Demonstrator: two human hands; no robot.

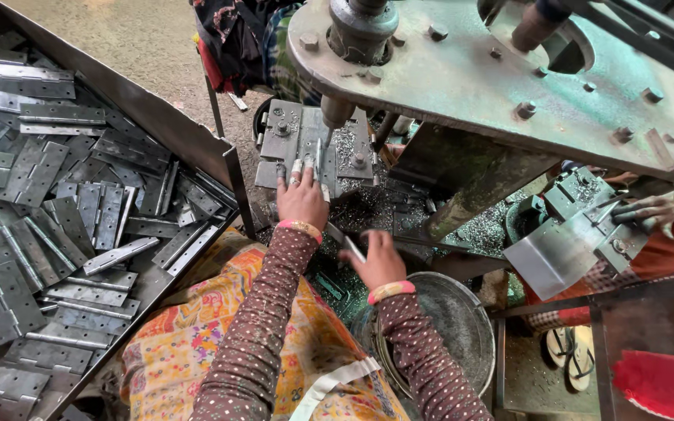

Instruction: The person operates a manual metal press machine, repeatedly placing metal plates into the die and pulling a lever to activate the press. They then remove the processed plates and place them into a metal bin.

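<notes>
My left hand [301,199] lies flat on the fixture plate [315,144] under the drill spindle [335,113], fingers spread and pressing a hinge leaf upright beside the bit, not closed around it; my right hand [378,261] is lower, fingers curled on a metal hinge piece [350,244] above the round pan [458,323]; the tray of steel hinges [56,210] sits to my left; a co-worker's hand [653,210] rests at another fixture to the right.

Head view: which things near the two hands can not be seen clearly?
- Left hand: fingertips on the jig plate; the part under them is hidden by the fingers.
- Right hand: holds a thin metal piece, too small to identify.
- Drill tip: blurred among the metal shavings.
- Hinge tray: cut off by the left edge.
</notes>
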